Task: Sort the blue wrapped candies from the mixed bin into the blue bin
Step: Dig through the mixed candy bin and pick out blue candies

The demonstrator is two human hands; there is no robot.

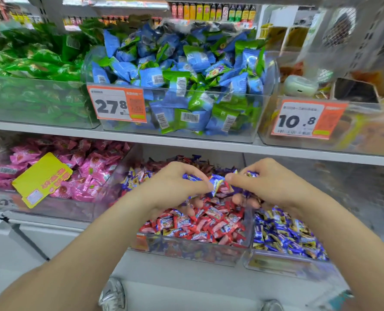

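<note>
The mixed bin (193, 249) on the lower shelf holds mostly red wrapped candies with blue ones among them. To its right stands the blue bin (283, 263), full of blue wrapped candies (283, 234). Both my hands are over the mixed bin. My left hand (175, 187) grips several blue candies under its curled fingers, and its thumb pinches a blue candy (217, 184). My right hand (269, 185) has its thumb against the same candy and holds another blue candy (251, 174) under its fingers.
A bin of pink candies (74, 176) with a yellow tag sits to the left. On the upper shelf are a green candy bin (29, 63), a blue-and-green packet bin (179, 86) priced 27.8, and a bin with a 10.8 tag (308, 118). Shoes show below.
</note>
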